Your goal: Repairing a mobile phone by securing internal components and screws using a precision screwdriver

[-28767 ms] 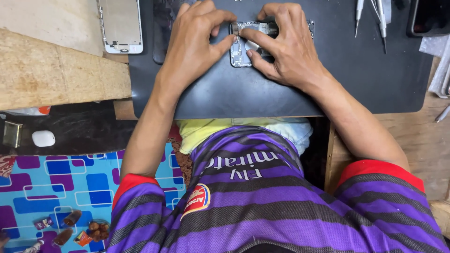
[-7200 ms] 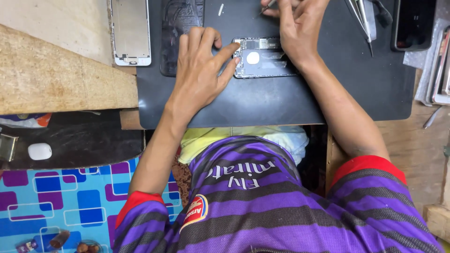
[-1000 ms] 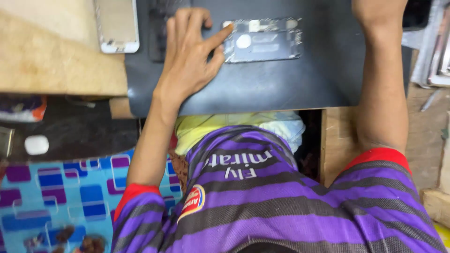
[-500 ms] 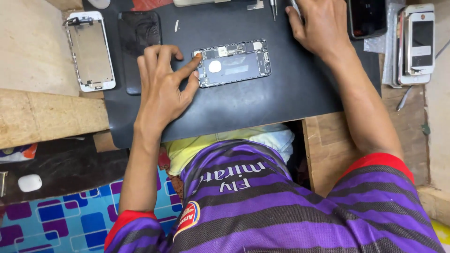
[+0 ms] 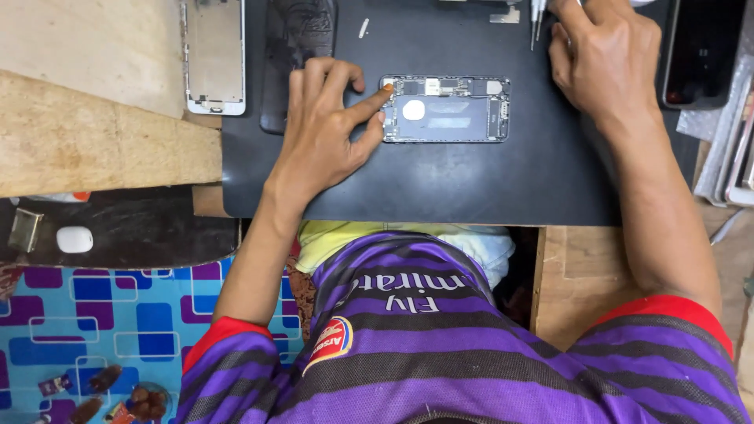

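Flat on the black mat [image 5: 440,188], left hand [image 5: 326,133] pins the opened phone [image 5: 445,109] steady with spread fingertips, grasping nothing; right hand [image 5: 605,59] curls loosely over the tools [image 5: 537,14], grip unclear.

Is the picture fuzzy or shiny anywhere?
Head view: mostly sharp, the opened phone and left hand are crisp; the dark mat shows soft dull sheen, no hard glare; light is even with faint shadows under the hands; the right hand is cut off at the top edge.
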